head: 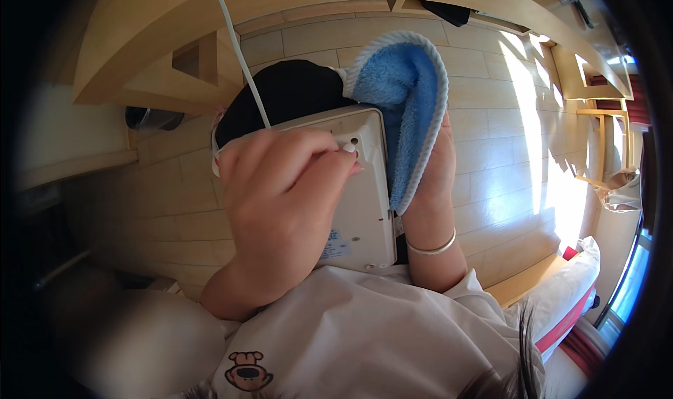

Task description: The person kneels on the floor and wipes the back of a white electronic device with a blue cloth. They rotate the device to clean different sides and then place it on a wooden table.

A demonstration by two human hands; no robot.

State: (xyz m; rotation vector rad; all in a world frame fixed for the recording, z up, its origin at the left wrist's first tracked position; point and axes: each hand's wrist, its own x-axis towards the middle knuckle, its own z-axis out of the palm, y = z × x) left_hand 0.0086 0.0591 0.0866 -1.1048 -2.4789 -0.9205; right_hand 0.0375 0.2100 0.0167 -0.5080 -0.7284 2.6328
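Note:
A white plastic corded device (368, 199) lies underside up on my lap, with screw holes and a label bearing writing. Over its upper left part is my left hand (286, 189), fingers curled, thumb and fingertips close together near a hole. Whether something small is between them is hidden. A white cable (239, 57) runs up from behind this hand. My right hand (439, 162), with a bracelet at the wrist, holds a blue terry cloth (407, 83) with a white corded edge along the device's right side. Its fingers are mostly hidden behind the cloth.
Above is the curved edge of a wooden desk (157, 36), with the cable passing over it. A black rounded object (294, 89) lies behind the device. Tiled floor (478, 152) shows sunlit patches at right. Bedding (557, 299) on a wooden frame is at lower right.

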